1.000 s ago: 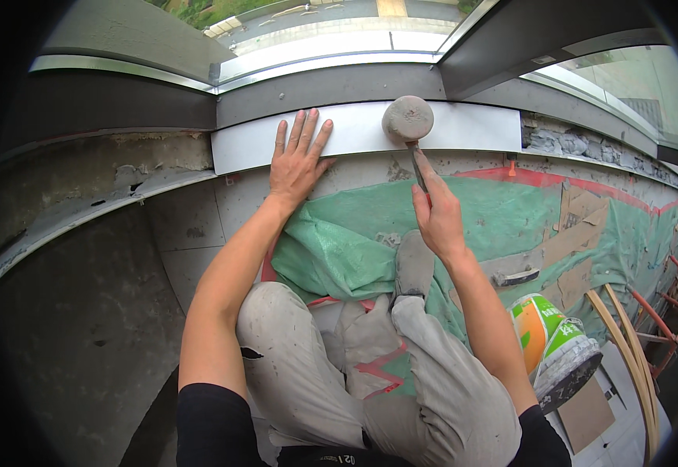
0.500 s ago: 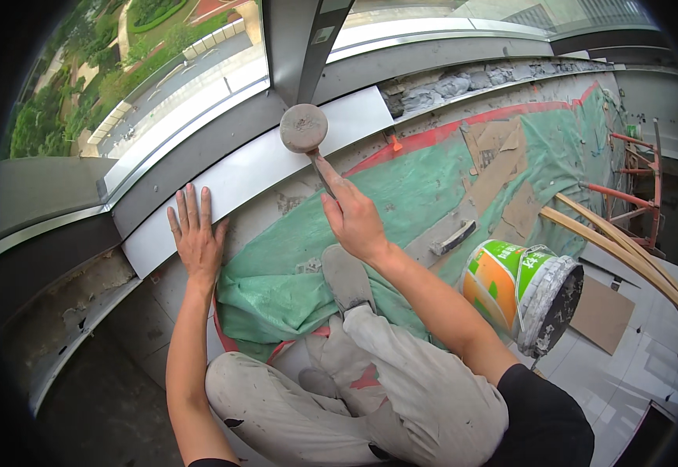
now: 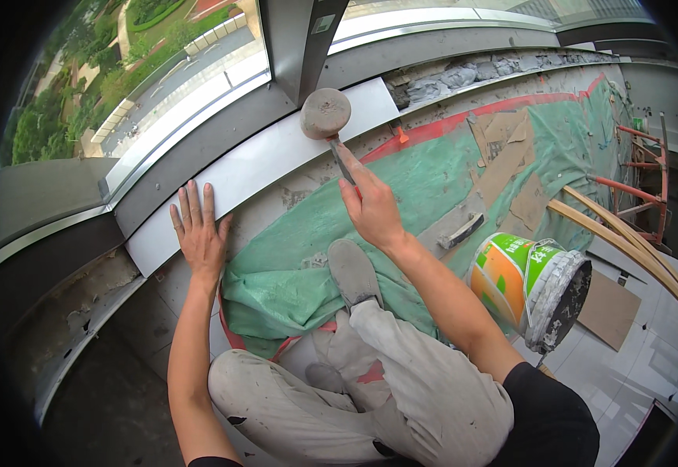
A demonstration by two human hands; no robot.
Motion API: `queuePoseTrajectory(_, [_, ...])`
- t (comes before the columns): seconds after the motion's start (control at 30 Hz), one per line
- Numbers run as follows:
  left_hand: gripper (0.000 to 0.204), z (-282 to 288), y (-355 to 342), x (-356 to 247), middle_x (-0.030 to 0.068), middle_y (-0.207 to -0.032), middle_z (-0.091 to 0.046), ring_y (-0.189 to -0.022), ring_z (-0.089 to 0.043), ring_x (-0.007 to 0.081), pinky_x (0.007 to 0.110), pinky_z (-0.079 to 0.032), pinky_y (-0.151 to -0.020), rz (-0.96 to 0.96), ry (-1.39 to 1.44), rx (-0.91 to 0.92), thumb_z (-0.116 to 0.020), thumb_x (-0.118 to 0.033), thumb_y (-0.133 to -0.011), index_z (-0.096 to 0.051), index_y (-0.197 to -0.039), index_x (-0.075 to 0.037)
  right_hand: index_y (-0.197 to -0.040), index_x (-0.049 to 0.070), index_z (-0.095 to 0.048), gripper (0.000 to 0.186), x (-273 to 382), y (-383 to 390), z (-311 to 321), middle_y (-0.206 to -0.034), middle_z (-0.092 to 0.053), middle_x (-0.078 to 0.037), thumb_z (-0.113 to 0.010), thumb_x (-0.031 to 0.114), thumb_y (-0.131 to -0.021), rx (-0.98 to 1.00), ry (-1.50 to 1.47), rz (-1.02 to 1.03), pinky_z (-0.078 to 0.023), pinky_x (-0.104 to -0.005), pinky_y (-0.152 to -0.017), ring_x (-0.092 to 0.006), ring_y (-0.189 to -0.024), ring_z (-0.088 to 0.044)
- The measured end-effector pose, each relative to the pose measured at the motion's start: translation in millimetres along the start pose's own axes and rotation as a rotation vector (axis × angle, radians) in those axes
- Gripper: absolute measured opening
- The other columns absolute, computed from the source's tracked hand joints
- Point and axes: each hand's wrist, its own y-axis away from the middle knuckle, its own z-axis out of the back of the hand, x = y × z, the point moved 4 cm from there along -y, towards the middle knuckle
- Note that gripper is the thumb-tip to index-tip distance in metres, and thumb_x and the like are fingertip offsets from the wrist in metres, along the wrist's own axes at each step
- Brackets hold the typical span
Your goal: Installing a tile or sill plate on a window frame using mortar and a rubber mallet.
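A long pale slab [image 3: 253, 169] lies along the window sill, with a smooth, shiny top. My left hand [image 3: 201, 241] rests flat on its left part, fingers spread. In my right hand [image 3: 375, 212] is a rubber mallet [image 3: 326, 114], gripped by its handle. The mallet's round grey head is over the right part of the slab, close to the dark window post. Whether the head touches the slab I cannot tell. Right of the slab, the ledge continues as an open bed of grey mortar [image 3: 463, 78].
Green sheeting [image 3: 292, 272] with a red edge lies below the ledge, under my shoe [image 3: 352, 268]. On it rest cardboard pieces [image 3: 502, 140] and a trowel [image 3: 461, 231]. A mortar-smeared bucket [image 3: 526, 284], curved wooden strips [image 3: 635, 249] and a red metal frame [image 3: 642, 167] stand at the right.
The mallet and my right hand have moved a little to the right along the slab. My left hand stays flat in its place. The whole view has shifted slightly.
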Motion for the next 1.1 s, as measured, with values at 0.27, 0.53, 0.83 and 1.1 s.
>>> queuePoseTrajectory(0.27, [0.097, -3.2, -3.7, -9.0, 0.0093, -0.198, -0.027, -0.184, -0.021, 0.0324, 0.056, -0.012, -0.15, 0.003, 0.003, 0.007, -0.077, -0.052, -0.109, -0.032, -0.19, -0.023, -0.18, 0.013, -0.05, 0.07, -0.1, 0.2, 5.1, -0.136, -0.077, -0.031, -0.068, 0.006, -0.113, 0.019, -0.022, -0.032, -0.061, -0.0573, -0.101, -0.0532, -0.117, -0.075])
queuePoseTrajectory(0.53, [0.098, 10.1, 15.6, 19.3, 0.0092, -0.197, -0.03, -0.183, -0.024, 0.0317, 0.058, -0.014, -0.149, 0.041, 0.01, 0.026, -0.081, -0.052, -0.105, -0.038, -0.188, -0.022, -0.176, 0.007, -0.055, 0.064, 14.5, -12.1, -24.9, -0.152, -0.074, -0.031, -0.066, 0.004, -0.113, 0.095, -0.027, -0.082, -0.061, -0.0518, -0.108, -0.052, -0.126, -0.076])
queuePoseTrajectory(0.83, [0.114, 14.8, 71.7, 79.3, 0.0107, -0.194, -0.035, -0.181, -0.028, 0.034, 0.064, -0.016, -0.148, 0.248, -0.028, 0.005, -0.091, -0.06, -0.092, -0.038, -0.187, -0.027, -0.174, 0.005, -0.059, 0.061, 79.1, 14.0, -56.4, -0.141, -0.08, -0.022, -0.068, 0.0, -0.113, 0.422, -0.038, -0.086, -0.061, -0.0395, -0.093, -0.0311, -0.097, -0.075])
queuePoseTrajectory(1.1, [0.12, 7.5, 69.2, 64.7, 0.0132, -0.194, -0.033, -0.181, -0.027, 0.0356, 0.066, -0.014, -0.148, 0.269, -0.025, -0.02, -0.092, -0.063, -0.088, -0.035, -0.187, -0.025, -0.173, 0.006, -0.06, 0.062, 103.4, 8.3, -120.8, -0.114, -0.078, -0.02, -0.07, 0.0, -0.113, 0.485, -0.05, 0.242, -0.061, -0.0448, -0.093, -0.0352, -0.098, -0.076])
